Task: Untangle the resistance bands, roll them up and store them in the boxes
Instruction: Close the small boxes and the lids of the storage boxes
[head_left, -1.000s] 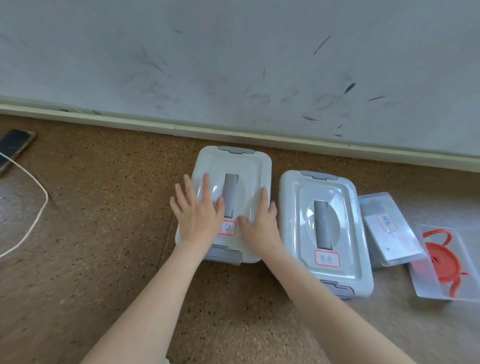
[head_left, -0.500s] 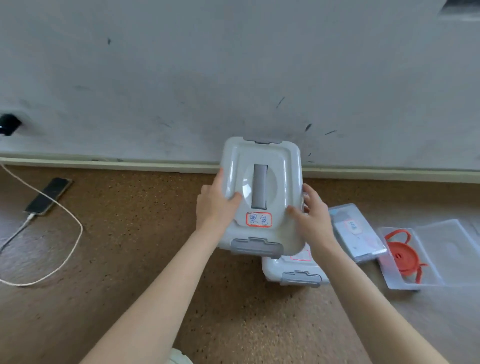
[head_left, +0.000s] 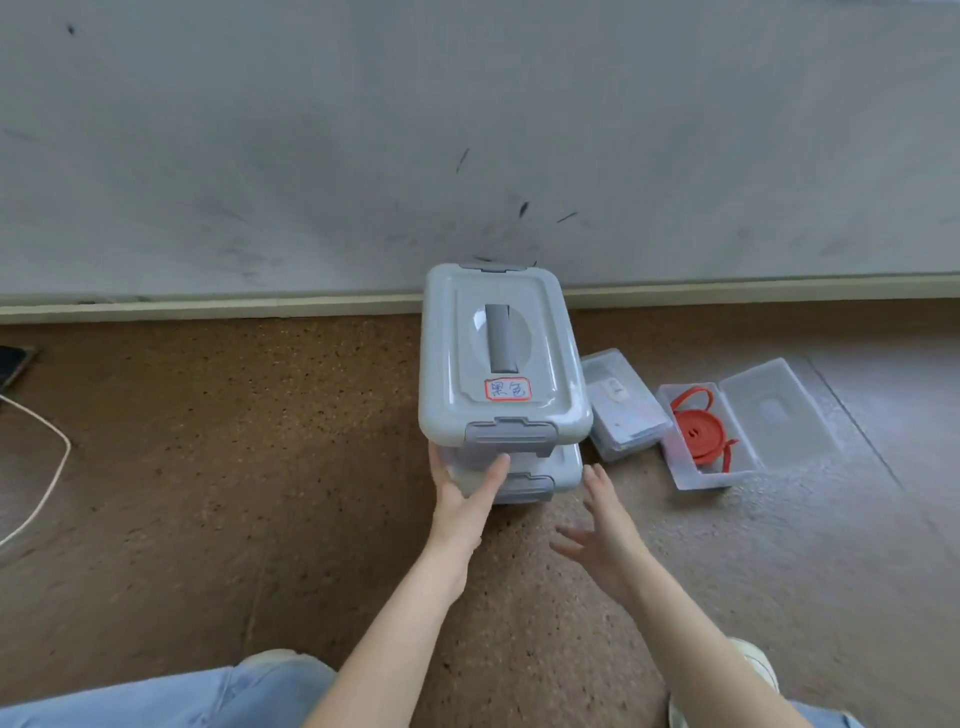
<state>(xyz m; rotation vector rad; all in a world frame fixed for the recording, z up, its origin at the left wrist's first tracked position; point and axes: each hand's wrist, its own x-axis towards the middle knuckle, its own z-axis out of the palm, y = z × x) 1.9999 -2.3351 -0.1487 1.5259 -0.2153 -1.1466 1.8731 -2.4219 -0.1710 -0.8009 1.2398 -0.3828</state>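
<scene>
**Two grey boxes stacked by the wall, one clear box lying open**

The upper grey box (head_left: 498, 358) sits squarely on the lower grey box (head_left: 519, 475) on the speckled brown floor (head_left: 234, 467), close to the baseboard (head_left: 208, 306) of a scuffed grey wall (head_left: 363, 130). The top lid carries a dark grey handle (head_left: 501, 338) and a red-bordered label (head_left: 508, 389) with handwriting; its front latch (head_left: 508, 434) is folded down.

The left hand (head_left: 462, 493) rests against the front left corner of the stack, fingers straight and the thumb reaching up toward the latch of the upper box. It presses flat rather than curling round anything. The right hand (head_left: 602, 530) hangs just in front of the stack, apart from it, fingers spread and relaxed, holding nothing.

Just right of the stack lies a small clear box (head_left: 623, 410), closed, with a white label on its lid. Beside that, a second clear box (head_left: 691, 467) lies open, its lid (head_left: 779, 415) flipped to the right. Inside it sits a red resistance band (head_left: 701, 436), mostly coiled, with a loop sticking out at the top and a loose end at the bottom.

At the far left edge, a dark phone (head_left: 13, 364) lies on the floor with a white cable (head_left: 49, 467) curving from it. Blue jeans (head_left: 156, 696) and a pale shoe (head_left: 753, 660) show at the bottom.
</scene>
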